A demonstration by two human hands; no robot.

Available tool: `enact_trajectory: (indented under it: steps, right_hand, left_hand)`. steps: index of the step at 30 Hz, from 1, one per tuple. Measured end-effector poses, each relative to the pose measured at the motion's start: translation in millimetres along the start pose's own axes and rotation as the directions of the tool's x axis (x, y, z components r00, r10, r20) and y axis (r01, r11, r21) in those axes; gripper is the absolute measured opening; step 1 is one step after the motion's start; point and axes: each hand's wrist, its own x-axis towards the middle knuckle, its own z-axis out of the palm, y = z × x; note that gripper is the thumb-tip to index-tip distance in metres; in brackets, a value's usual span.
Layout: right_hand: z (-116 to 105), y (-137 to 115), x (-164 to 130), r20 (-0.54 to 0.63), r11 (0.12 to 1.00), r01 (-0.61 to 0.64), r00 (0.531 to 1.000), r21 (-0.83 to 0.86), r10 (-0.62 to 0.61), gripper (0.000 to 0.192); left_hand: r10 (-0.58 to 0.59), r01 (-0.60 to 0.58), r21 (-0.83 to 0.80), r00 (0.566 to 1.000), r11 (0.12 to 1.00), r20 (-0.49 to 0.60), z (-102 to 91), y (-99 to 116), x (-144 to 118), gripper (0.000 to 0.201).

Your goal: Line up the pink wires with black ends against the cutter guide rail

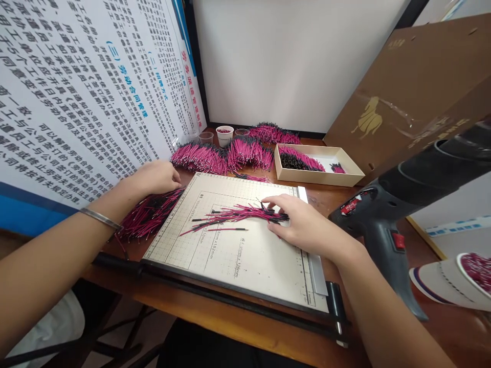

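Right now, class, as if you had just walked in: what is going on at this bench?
A person sits at a wooden table sorting short pink wires with black ends. The right hand presses a small bundle of wires onto the gridded paper cutter board. The left hand rests on a larger wire pile beside the board. More bundles lie behind, some in a cardboard tray. A heat gun stands at the right.

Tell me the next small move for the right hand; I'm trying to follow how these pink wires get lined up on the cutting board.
Probably squaring the ends: the right hand rests its fingertips on the black-tipped end of a fanned-out bunch of pink wires on the cutting board, with strays splayed out. The left hand is on the pile of wires beside the board.
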Motion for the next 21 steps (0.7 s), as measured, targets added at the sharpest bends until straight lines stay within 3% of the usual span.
enact_trajectory:
  steps: [3,8,13,16,21]
  right_hand:
    - [0,1,0,-0.001,1.0,0.006,1.0,0.005,-0.006,0.047]
    - [0,1,0,-0.003,1.0,0.018,1.0,0.01,-0.018,0.046]
    - [-1,1,-1,-0.01,1.0,0.015,1.0,0.012,-0.014,0.046]
    - [0,1,-2,-0.011,1.0,0.015,1.0,0.013,-0.015,0.046]
    - [0,3,-4,-0.029,1.0,0.005,1.0,0.011,-0.004,0.047]
  left_hand:
    - [-0.018,0.017,-0.039,0.999,0.999,-0.031,-1.4,1,-1,0.027]
    - [-0.123,0.093,-0.165,0.976,0.982,-0.182,-15.4,2,-26,0.047]
    - [-0.296,0.195,-0.294,0.885,0.936,-0.359,-12.7,-1,-60,0.057]
    - [-0.351,0.228,-0.325,0.848,0.918,-0.397,-1.1,-3,-74,0.056]
    - [-0.296,0.205,-0.267,0.882,0.942,-0.367,12.1,-11,-86,0.045]
